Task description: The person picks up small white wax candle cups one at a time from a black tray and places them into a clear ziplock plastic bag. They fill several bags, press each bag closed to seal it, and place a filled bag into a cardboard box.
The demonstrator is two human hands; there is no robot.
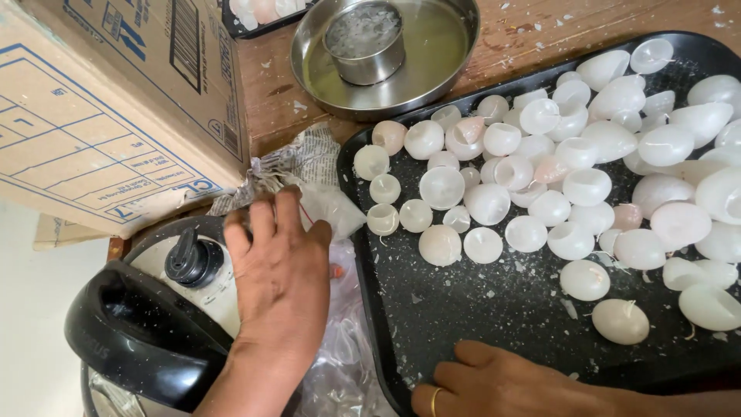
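Observation:
My left hand (279,279) lies palm down with fingers spread over a crumpled clear plastic bag (337,207) and newspaper (297,164), beside the lid of a pressure cooker (189,266). It grips nothing that I can see. My right hand (494,380), with a ring on one finger, rests on the near edge of a black tray (463,316). The tray holds several empty white eggshell halves (441,188) spread over its far and right parts, with shell crumbs scattered on its bare near part.
A large cardboard box (108,100) stands at the upper left, overhanging the cooker. A round steel dish (432,58) with yellowish liquid and a small steel bowl (363,40) sits at the far side on the wooden table (532,38).

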